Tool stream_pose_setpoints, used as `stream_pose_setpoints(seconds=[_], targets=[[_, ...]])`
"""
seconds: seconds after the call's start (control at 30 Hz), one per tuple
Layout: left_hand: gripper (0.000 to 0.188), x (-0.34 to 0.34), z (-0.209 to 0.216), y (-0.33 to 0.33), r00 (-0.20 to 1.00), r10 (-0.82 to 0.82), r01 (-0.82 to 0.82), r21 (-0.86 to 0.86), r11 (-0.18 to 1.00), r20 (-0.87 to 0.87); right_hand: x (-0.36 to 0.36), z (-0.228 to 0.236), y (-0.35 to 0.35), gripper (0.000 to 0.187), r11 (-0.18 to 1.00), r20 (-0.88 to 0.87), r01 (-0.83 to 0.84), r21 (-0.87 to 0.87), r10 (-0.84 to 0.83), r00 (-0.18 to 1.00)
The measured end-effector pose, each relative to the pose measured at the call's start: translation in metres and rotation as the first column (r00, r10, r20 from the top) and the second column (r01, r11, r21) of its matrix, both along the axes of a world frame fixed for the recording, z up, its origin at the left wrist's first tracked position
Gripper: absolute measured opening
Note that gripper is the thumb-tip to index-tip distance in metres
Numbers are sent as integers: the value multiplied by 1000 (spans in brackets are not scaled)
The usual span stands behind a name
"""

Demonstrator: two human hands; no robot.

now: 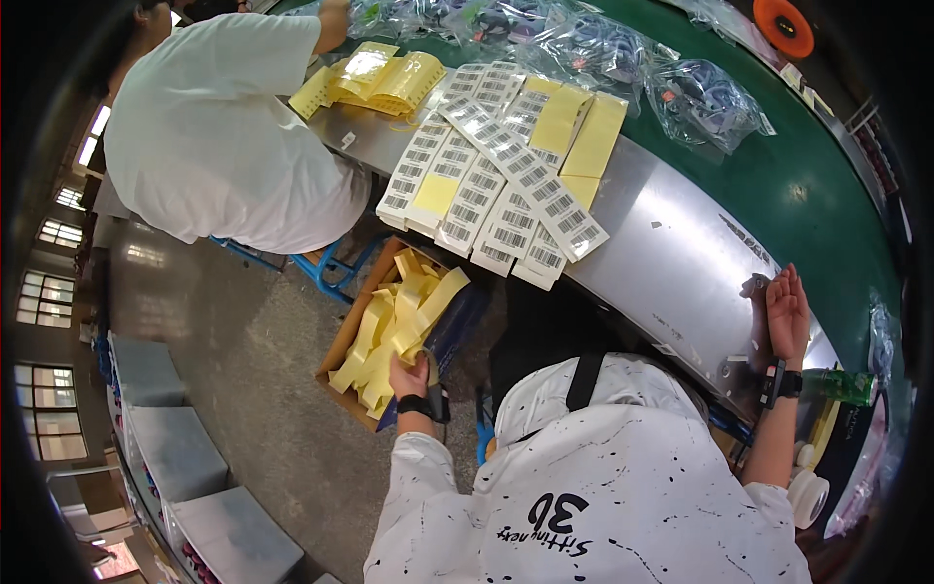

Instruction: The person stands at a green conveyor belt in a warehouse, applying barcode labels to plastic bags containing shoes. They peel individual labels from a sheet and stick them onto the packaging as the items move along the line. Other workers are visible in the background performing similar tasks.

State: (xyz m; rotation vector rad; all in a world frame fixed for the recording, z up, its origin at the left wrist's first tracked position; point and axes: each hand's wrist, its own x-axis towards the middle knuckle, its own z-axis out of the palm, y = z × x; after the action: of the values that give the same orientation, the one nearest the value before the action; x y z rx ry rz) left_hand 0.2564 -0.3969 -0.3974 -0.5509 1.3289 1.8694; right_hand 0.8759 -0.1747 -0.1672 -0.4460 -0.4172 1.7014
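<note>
My left hand (410,376) is down at the near end of a cardboard box (339,364) beside my seat. Its fingers are curled in against a loose yellow paper strip (428,309), partly hidden from view. Many more such strips lie heaped in the box. Over the near right end of the metal table, my right hand (786,310) is held with its fingers stretched out and nothing in it. Further left on the table (671,229) lie stacks of white barcode label strips (474,200), one strip lying slantwise across the others.
A person in a white shirt (219,127) sits at the left beside folded yellow label sheets (379,78). Clear plastic bags of goods (700,102) lie on the green belt (778,175) beyond the table. Grey bins (175,448) line the floor at left. A tape roll (808,496) is by my right arm.
</note>
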Motion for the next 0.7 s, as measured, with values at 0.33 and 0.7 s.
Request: stream_pose_setpoints(seconds=[0.33, 0.7], targets=[[59, -37, 34, 49, 901, -116, 5, -258, 966, -418, 3, 4, -7, 31, 998, 55, 68, -20, -66, 996], [42, 13, -6, 40, -69, -990, 100, -988, 118, -125, -7, 9, -9, 32, 996, 81, 83, -41, -79, 994]])
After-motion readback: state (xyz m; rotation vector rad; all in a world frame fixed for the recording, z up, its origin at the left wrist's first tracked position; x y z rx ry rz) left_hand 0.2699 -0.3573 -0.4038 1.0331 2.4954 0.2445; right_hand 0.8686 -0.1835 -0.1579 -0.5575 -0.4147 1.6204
